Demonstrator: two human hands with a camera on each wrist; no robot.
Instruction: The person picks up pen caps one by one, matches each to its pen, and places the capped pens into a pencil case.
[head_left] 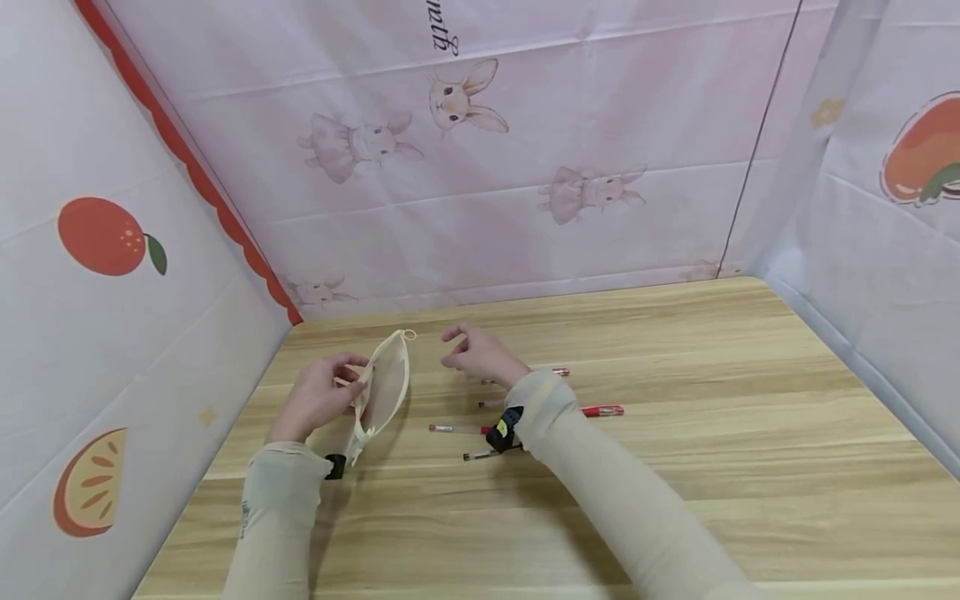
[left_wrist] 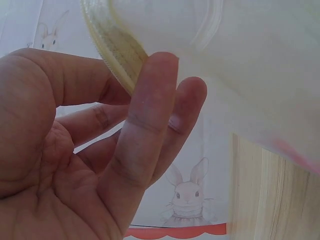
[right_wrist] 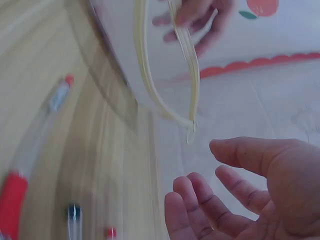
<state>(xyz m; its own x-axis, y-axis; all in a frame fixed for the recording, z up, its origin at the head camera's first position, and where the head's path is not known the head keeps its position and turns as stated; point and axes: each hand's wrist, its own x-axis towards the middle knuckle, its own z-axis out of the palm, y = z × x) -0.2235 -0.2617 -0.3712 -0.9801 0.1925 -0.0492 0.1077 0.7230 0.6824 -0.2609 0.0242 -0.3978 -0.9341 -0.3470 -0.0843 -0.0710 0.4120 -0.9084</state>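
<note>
My left hand pinches one edge of a translucent zip pouch with a cream zipper; its mouth gapes in the head view. The left wrist view has the pouch held by the zipper edge between thumb and fingers. To the right of the pouch, my right hand hovers over the table with fingers loosely bent and nothing in them. In the right wrist view its thumb and fingertips stand apart, near the pouch's zipper loop. Pens lie under the right forearm, including a clear-barrelled red pen and a dark-tipped pen.
More pens lie partly hidden by the right arm, among them a red-capped one and one farther back. The wood-grain table meets a printed cloth backdrop behind and at both sides.
</note>
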